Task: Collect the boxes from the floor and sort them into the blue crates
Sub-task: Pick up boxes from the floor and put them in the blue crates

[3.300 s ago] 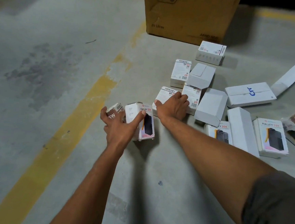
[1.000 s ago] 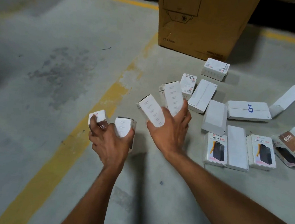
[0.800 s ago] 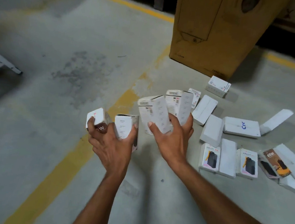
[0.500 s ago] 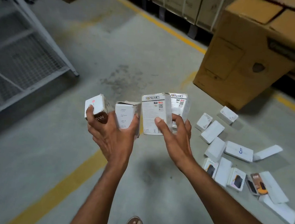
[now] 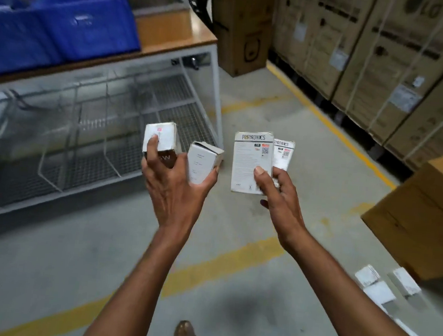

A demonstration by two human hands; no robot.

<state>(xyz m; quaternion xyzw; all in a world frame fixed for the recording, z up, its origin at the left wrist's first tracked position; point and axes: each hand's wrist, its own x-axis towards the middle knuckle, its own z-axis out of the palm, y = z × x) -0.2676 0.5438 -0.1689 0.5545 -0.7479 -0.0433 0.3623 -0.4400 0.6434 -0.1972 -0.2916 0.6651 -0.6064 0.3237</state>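
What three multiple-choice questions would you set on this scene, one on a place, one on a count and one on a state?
1. Where do the blue crates stand?
A. on the wooden tabletop
B. on the floor
C. on the brown cartons

2. How many small boxes are held in all?
A. two
B. four
C. six

3. What is the left grip doing?
A. lying flat and empty
B. holding two boxes
C. pressing on the tabletop

Answers:
1. A, the crates sit on the tabletop at upper left.
2. B, the left grip holds two small boxes and the right grip holds two more.
3. B, its fingers and thumb are curled round both boxes.
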